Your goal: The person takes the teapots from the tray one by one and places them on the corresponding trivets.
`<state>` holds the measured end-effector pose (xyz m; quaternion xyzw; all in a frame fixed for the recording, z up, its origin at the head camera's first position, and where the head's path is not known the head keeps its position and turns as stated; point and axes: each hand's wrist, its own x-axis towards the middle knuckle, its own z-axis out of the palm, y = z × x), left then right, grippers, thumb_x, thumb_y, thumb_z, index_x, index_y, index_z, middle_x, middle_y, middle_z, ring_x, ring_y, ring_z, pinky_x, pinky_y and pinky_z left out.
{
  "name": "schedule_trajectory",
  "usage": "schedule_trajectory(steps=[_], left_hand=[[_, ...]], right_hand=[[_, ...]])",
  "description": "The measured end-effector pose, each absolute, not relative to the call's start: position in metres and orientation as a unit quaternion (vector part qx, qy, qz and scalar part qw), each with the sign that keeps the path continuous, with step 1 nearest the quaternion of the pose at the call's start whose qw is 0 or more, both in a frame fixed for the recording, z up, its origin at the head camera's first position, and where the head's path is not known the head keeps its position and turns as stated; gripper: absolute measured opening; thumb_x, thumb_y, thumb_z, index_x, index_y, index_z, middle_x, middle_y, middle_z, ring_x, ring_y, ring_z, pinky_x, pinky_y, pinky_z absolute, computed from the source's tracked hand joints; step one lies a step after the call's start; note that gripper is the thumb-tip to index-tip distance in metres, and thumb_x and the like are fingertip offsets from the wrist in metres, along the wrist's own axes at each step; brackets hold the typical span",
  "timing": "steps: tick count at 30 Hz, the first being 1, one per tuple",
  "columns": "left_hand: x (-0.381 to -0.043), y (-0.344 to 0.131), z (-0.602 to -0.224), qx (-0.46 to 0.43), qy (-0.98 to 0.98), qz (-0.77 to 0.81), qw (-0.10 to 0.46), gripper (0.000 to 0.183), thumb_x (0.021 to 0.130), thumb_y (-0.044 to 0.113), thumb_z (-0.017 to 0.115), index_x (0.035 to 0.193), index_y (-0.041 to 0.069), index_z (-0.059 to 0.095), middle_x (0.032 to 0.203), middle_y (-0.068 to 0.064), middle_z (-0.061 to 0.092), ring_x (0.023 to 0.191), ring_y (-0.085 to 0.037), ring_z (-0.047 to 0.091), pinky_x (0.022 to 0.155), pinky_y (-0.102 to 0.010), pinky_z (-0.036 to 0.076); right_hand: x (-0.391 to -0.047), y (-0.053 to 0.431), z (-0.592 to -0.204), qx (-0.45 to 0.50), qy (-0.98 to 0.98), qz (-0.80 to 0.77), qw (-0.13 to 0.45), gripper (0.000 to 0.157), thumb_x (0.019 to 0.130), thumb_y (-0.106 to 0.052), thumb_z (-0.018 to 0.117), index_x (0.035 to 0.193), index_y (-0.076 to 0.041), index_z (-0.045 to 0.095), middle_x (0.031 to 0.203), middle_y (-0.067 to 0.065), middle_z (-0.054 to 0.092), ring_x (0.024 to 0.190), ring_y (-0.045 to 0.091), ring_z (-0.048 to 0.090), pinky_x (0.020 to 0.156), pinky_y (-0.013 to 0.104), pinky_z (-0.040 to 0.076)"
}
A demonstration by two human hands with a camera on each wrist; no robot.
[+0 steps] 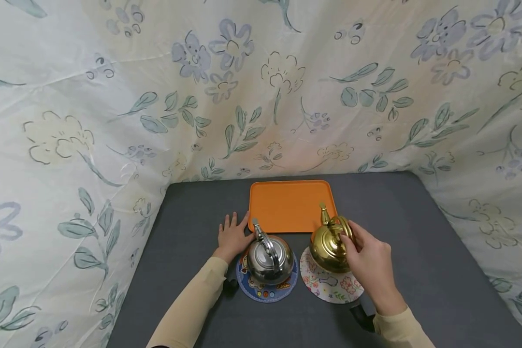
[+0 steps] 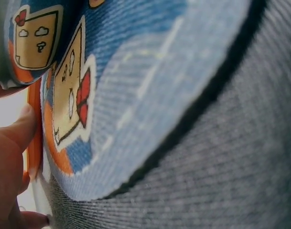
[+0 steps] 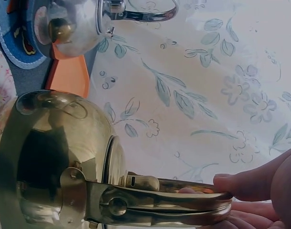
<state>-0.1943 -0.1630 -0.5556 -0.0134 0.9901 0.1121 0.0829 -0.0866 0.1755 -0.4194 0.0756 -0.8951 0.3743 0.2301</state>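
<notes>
My right hand [image 1: 369, 263] grips the handle [image 3: 169, 202] of a shiny gold kettle [image 1: 326, 249] between thumb and fingers. The kettle is over the far part of a round floral mat [image 1: 330, 290], its spout pointing toward an orange tray [image 1: 287, 208]. My left hand [image 1: 232, 239] lies with fingers spread by the tray's near left corner, its thumb right at the tray's edge. Close beside that hand is a silver kettle [image 1: 269, 263] on a round blue cartoon-print mat [image 1: 265, 296]. In the left wrist view, the blue mat's rim fills much of the picture.
A dark grey cloth covers the table [image 1: 417, 270]. Floral-patterned white fabric [image 1: 282, 121] hangs behind it and along both sides. The two mats lie side by side just in front of the tray.
</notes>
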Motion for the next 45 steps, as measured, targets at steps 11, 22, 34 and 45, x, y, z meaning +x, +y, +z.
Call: schedule_trajectory(steps=[11, 22, 34, 45], left_hand=[[-0.195, -0.16, -0.555, -0.007, 0.99, 0.116, 0.086, 0.079, 0.095, 0.063, 0.056, 0.162, 0.036, 0.023, 0.167, -0.017, 0.022, 0.154, -0.043, 0.015, 0.12, -0.063, 0.02], [-0.196, -0.163, -0.557, -0.011, 0.989, 0.113, 0.09, 0.08, 0.095, 0.063, 0.057, 0.162, 0.036, 0.024, 0.167, -0.018, 0.022, 0.154, -0.043, 0.014, 0.12, -0.064, 0.019], [-0.195, -0.164, -0.558, -0.006, 0.99, 0.114, 0.089, 0.08, 0.094, 0.066, 0.055, 0.161, 0.036, 0.024, 0.167, -0.017, 0.022, 0.154, -0.043, 0.015, 0.12, -0.064, 0.02], [-0.195, -0.165, -0.555, 0.001, 0.99, 0.118, 0.077, 0.081, 0.094, 0.068, 0.054, 0.162, 0.036, 0.023, 0.166, -0.017, 0.024, 0.153, -0.044, 0.018, 0.119, -0.063, 0.022]], right_hand=[[-0.078, 0.179, -0.428, 0.061, -0.899, 0.372, 0.224, 0.043, 0.086, 0.001, 0.077, 0.126, 0.012, 0.065, 0.107, 0.033, 0.07, 0.081, 0.041, 0.075, 0.064, 0.05, 0.059], [-0.077, 0.177, -0.436, 0.049, -0.903, 0.369, 0.216, 0.044, 0.086, 0.001, 0.077, 0.126, 0.011, 0.065, 0.106, 0.033, 0.071, 0.08, 0.04, 0.075, 0.063, 0.049, 0.059], [-0.079, 0.18, -0.432, 0.051, -0.916, 0.349, 0.189, 0.045, 0.089, -0.003, 0.075, 0.13, 0.011, 0.063, 0.1, 0.032, 0.073, 0.07, 0.035, 0.073, 0.055, 0.044, 0.057], [-0.091, 0.206, -0.43, 0.059, -0.917, 0.324, 0.225, 0.051, 0.097, -0.019, 0.068, 0.141, 0.003, 0.056, 0.123, 0.023, 0.069, 0.053, 0.025, 0.065, 0.038, 0.028, 0.031]])
